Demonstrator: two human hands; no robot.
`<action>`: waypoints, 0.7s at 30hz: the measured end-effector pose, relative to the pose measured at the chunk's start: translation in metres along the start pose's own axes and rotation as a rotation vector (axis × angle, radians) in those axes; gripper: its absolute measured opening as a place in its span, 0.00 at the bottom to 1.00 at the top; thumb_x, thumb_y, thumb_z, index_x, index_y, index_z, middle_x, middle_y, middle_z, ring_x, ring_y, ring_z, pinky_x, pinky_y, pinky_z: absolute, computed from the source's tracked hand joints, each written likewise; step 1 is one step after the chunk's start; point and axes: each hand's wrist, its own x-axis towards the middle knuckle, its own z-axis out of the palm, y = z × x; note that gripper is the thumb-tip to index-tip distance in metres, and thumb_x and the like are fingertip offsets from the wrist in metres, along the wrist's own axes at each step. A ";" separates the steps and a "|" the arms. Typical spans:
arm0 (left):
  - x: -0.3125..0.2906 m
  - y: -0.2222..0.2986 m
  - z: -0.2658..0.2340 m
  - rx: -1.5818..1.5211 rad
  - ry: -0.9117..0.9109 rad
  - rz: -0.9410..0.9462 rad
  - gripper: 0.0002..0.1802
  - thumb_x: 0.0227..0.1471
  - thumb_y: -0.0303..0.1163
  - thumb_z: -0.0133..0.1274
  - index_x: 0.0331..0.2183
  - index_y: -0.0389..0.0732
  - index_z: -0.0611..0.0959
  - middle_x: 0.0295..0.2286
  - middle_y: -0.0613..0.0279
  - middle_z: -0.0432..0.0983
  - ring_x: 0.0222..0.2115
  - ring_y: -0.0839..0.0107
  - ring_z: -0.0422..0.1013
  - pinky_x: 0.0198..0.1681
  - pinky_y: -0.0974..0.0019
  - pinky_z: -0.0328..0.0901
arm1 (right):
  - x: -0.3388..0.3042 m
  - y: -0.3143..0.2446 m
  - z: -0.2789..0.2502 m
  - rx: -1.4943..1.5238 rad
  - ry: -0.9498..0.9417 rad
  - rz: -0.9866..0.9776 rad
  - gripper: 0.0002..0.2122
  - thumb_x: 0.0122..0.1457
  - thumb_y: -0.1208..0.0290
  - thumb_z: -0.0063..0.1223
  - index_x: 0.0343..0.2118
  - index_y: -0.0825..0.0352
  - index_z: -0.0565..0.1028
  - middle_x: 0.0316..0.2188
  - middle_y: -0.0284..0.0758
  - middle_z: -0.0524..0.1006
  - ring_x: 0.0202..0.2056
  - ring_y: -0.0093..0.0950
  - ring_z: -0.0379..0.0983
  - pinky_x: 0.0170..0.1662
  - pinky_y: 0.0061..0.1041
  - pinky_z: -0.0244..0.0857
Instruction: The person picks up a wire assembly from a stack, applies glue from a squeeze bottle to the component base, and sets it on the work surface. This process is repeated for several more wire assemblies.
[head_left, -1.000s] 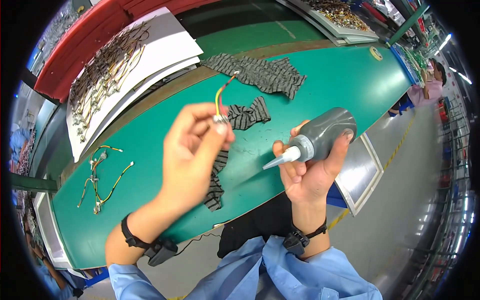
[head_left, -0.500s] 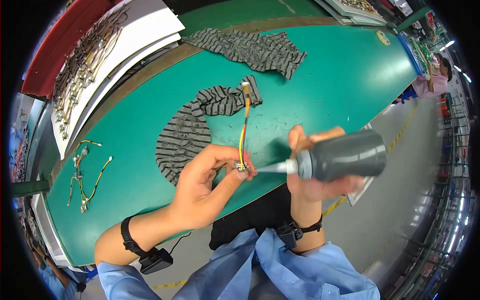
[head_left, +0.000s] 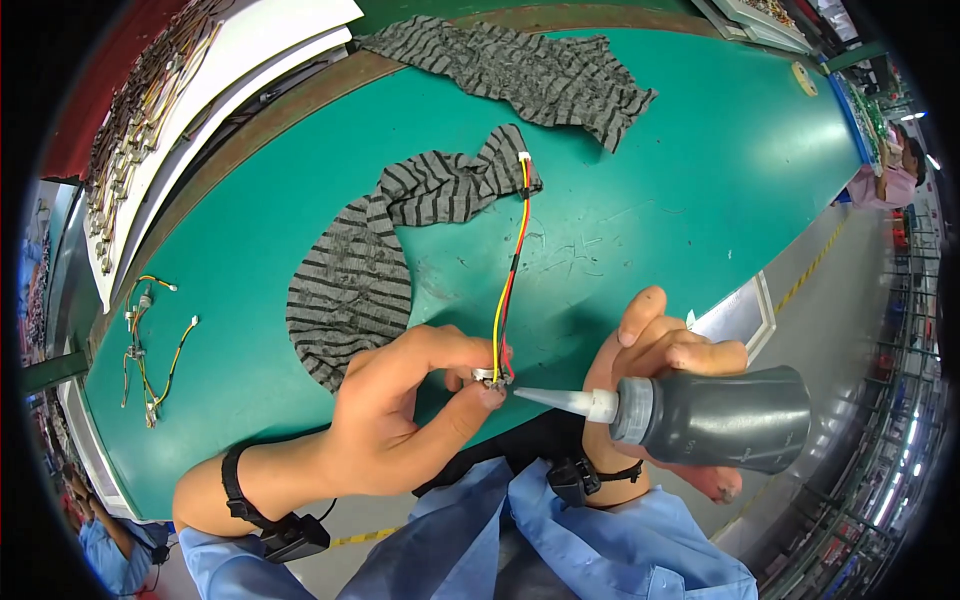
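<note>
Between thumb and fingertips, my left hand [head_left: 400, 410] pinches a small round metal component [head_left: 486, 376]. Red, yellow and black wires [head_left: 515, 265] rise from it, ending in a white plug [head_left: 524, 157] over a striped cloth. My right hand [head_left: 655, 345] is wrapped round a dark grey squeeze bottle [head_left: 730, 415] lying nearly level, with one finger raised off it. The bottle's pointed translucent nozzle [head_left: 555, 400] faces left, its tip just beside the component; whether they touch I cannot tell.
Grey-and-black striped cloths [head_left: 350, 280] lie on the green table [head_left: 700, 200]. Several wired components [head_left: 145, 350] sit at the left. White boards [head_left: 200, 130] with many harnesses stand at the back left. A tape roll [head_left: 804, 79] rests far right, near a person [head_left: 885, 188] in pink.
The bottle has tipped from nozzle-down to nearly level, and one right finger has lifted. Both hands sit lower in the view, while the left hand keeps its pinch on the component.
</note>
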 end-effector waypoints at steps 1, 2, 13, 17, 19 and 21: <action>0.000 0.002 -0.004 0.022 -0.053 -0.001 0.11 0.49 0.14 0.49 0.38 0.31 0.72 0.31 0.54 0.74 0.27 0.72 0.69 0.33 0.69 0.64 | -0.001 0.001 0.001 -0.024 0.003 -0.009 0.41 0.44 0.26 0.42 0.34 0.72 0.68 0.07 0.30 0.59 0.10 0.20 0.52 0.29 0.25 0.53; 0.000 0.002 -0.005 0.044 -0.107 -0.002 0.11 0.50 0.13 0.48 0.38 0.31 0.71 0.33 0.52 0.72 0.29 0.71 0.69 0.36 0.68 0.65 | -0.002 0.001 0.003 -0.048 0.005 -0.018 0.41 0.44 0.27 0.42 0.34 0.72 0.68 0.07 0.30 0.59 0.10 0.20 0.52 0.29 0.25 0.52; 0.001 0.001 -0.004 0.061 -0.077 0.046 0.12 0.47 0.13 0.51 0.37 0.30 0.72 0.32 0.53 0.74 0.28 0.73 0.68 0.33 0.70 0.63 | -0.004 0.002 0.004 -0.083 -0.005 -0.003 0.39 0.47 0.27 0.37 0.33 0.70 0.67 0.07 0.30 0.59 0.09 0.21 0.52 0.29 0.25 0.52; 0.000 0.001 -0.003 0.052 -0.063 0.039 0.12 0.47 0.13 0.51 0.36 0.30 0.73 0.30 0.55 0.74 0.27 0.74 0.67 0.32 0.70 0.62 | -0.004 0.002 0.004 -0.085 -0.017 0.009 0.39 0.48 0.26 0.35 0.33 0.69 0.66 0.07 0.29 0.59 0.10 0.20 0.51 0.30 0.25 0.52; 0.000 0.001 -0.003 0.047 -0.056 0.037 0.12 0.47 0.13 0.52 0.36 0.30 0.74 0.30 0.55 0.74 0.27 0.74 0.67 0.31 0.71 0.62 | -0.004 0.001 0.004 -0.103 -0.028 0.011 0.39 0.48 0.26 0.34 0.33 0.69 0.66 0.07 0.28 0.59 0.10 0.20 0.51 0.30 0.24 0.52; 0.000 0.001 -0.002 0.025 -0.053 0.030 0.12 0.46 0.13 0.52 0.36 0.30 0.74 0.29 0.56 0.74 0.27 0.74 0.67 0.30 0.71 0.62 | -0.004 0.002 0.005 -0.099 -0.025 0.011 0.39 0.48 0.26 0.34 0.33 0.70 0.66 0.07 0.28 0.58 0.10 0.20 0.51 0.30 0.24 0.52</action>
